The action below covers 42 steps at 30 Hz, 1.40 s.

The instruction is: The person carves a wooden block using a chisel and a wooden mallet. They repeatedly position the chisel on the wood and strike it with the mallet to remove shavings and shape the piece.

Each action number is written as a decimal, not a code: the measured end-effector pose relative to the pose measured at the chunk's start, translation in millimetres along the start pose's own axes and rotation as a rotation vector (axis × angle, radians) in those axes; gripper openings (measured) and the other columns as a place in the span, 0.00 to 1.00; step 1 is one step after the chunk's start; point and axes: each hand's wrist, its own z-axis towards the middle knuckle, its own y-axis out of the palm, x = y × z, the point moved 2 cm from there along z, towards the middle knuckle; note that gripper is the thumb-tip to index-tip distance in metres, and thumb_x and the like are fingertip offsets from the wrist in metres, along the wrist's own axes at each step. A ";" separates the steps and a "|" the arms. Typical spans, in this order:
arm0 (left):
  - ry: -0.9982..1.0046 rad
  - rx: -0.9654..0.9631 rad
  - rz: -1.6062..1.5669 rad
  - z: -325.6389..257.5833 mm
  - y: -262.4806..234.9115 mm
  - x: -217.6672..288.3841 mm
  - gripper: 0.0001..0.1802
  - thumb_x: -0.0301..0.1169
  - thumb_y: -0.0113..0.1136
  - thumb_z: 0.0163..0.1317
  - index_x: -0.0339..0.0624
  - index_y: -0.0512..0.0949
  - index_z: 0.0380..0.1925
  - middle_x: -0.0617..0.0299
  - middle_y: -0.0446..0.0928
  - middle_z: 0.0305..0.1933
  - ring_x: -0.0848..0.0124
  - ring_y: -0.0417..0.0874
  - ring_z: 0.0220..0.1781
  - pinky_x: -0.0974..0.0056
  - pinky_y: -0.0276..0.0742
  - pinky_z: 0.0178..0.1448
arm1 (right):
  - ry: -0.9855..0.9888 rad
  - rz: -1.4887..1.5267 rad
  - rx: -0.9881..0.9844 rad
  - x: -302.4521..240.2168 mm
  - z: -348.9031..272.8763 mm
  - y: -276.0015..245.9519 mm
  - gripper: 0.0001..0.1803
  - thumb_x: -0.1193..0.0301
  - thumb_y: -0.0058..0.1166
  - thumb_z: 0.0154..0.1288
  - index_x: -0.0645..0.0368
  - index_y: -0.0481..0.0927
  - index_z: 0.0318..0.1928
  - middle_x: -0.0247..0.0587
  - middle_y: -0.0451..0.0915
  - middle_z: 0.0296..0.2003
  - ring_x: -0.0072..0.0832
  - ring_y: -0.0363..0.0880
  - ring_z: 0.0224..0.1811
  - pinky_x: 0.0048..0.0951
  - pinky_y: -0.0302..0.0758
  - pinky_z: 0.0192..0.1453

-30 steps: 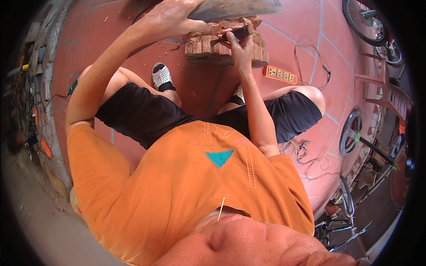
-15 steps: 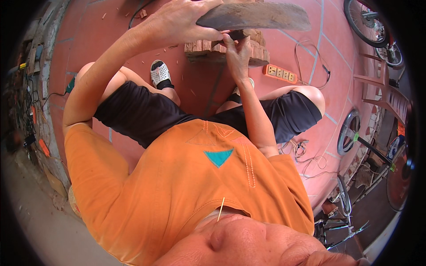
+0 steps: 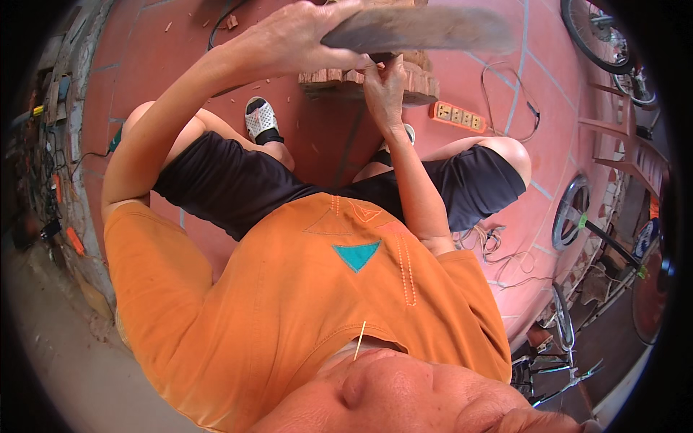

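Observation:
My left hand [image 3: 299,36] is wrapped round one end of a long, flat, grey-brown piece [image 3: 426,29] with a rounded far end. It is held level above a thick, rough-edged wooden block [image 3: 339,83]; its right end is smeared by motion. I cannot tell whether it is wood or a worn blade. Just below it, my right hand [image 3: 386,94] is closed at the block's near side, with thumb and finger raised. A small dark thing between those fingers is mostly hidden. Both hands are close together, the left thumb beside the right fingertips.
An orange power strip [image 3: 458,116] lies right of the block, with a looped cable [image 3: 534,115] beyond. Wood chips are scattered on the red tiled floor [image 3: 180,50]. My white shoe [image 3: 260,119] is near the block. A bicycle wheel [image 3: 595,36] and a plastic chair [image 3: 628,144] stand at right.
The long flat piece has shifted slightly down and right in my left hand, now covering more of my right fingertips. My right hand stays at the block.

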 end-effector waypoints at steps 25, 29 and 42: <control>-0.052 -0.043 -0.006 -4.4 -27.2 -1.4 0.28 0.49 0.66 0.59 0.36 0.73 0.46 0.35 0.81 0.30 0.40 0.84 0.37 0.42 0.78 0.42 | 0.063 0.198 -0.008 -3.8 -16.7 -5.1 0.11 0.80 0.56 0.71 0.63 0.71 0.51 0.37 0.81 0.43 0.24 0.82 0.42 0.26 0.82 0.44; -0.026 -0.070 -0.065 -5.1 -23.8 10.2 0.28 0.46 0.66 0.58 0.38 0.73 0.50 0.37 0.81 0.29 0.43 0.85 0.35 0.45 0.79 0.42 | 0.013 0.157 -0.024 -5.1 -18.6 -3.2 0.11 0.80 0.56 0.71 0.64 0.72 0.51 0.39 0.81 0.43 0.24 0.82 0.42 0.26 0.82 0.45; 0.065 0.084 0.026 -7.2 10.2 -1.4 0.31 0.47 0.67 0.59 0.39 0.73 0.57 0.41 0.82 0.30 0.47 0.86 0.36 0.47 0.80 0.45 | 0.050 0.182 -0.005 -13.5 -17.3 -2.2 0.14 0.78 0.54 0.73 0.67 0.70 0.55 0.43 0.81 0.45 0.28 0.83 0.45 0.30 0.85 0.45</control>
